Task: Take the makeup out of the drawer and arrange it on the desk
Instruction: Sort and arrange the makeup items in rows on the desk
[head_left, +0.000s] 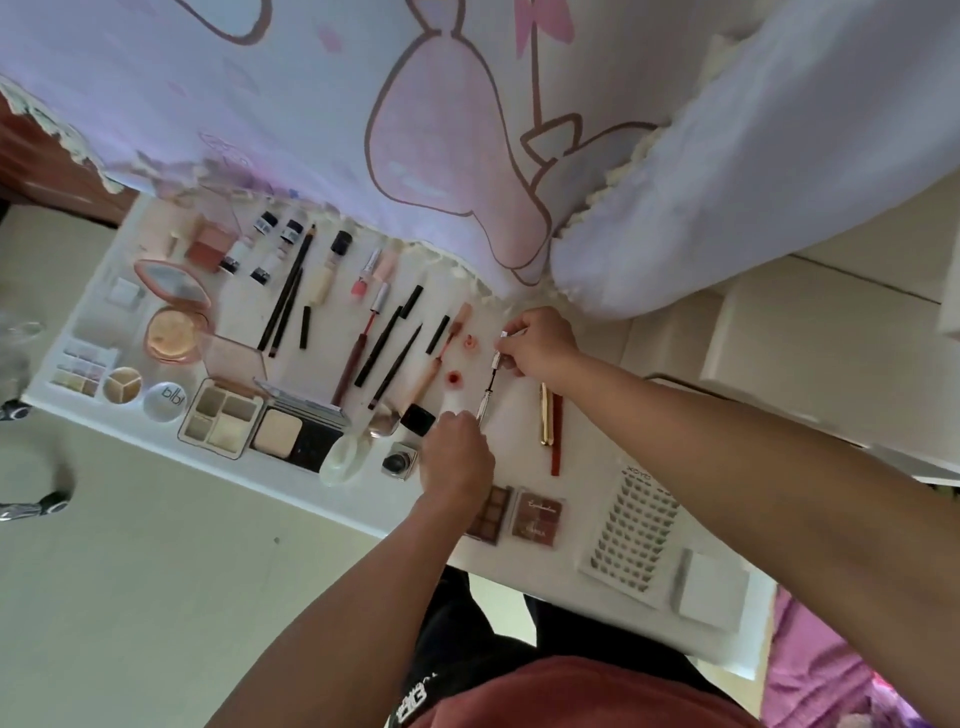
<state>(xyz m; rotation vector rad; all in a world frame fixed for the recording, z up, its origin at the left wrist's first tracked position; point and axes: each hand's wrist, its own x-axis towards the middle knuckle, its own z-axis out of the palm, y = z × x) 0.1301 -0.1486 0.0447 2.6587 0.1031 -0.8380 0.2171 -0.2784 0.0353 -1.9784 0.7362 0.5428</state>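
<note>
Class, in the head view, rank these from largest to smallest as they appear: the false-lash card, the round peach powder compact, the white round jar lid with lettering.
1. False-lash card, though it lies nearest the camera.
2. Peach powder compact.
3. White jar lid, plainly smallest.

Pale lilac bedsheet with pink cartoon print (311, 104) hangs past my desk's far edge; beige tiled floor (130, 571) left; pink-purple fabric (831, 686) bottom right.
</note>
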